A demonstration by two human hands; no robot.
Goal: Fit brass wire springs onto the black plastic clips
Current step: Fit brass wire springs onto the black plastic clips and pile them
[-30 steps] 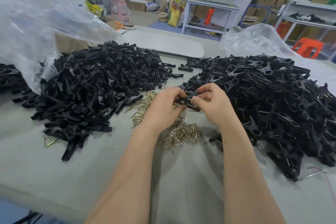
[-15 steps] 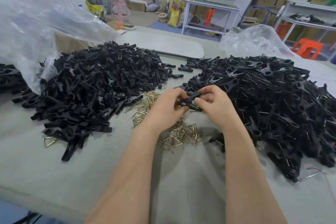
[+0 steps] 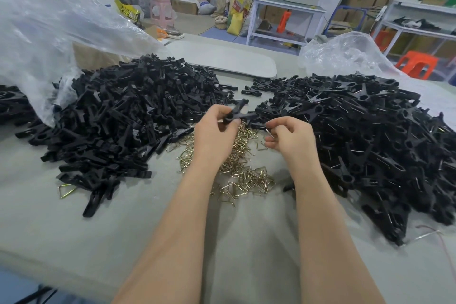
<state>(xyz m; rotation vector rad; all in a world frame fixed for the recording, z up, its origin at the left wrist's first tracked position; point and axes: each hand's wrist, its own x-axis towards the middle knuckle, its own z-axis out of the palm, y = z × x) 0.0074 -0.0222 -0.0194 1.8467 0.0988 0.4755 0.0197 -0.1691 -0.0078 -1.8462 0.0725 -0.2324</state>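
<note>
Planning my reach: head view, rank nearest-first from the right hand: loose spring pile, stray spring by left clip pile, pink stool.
1. Loose spring pile, beside the right hand.
2. Stray spring, far left on table.
3. Pink stool, far back left.

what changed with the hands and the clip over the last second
The hands came apart. The right hand let go of the black clip and moved right, now pinching what looks like a brass wire spring. The left hand kept the clip, raising it slightly. The left clip pile, right clip pile and loose springs stayed put.
</note>
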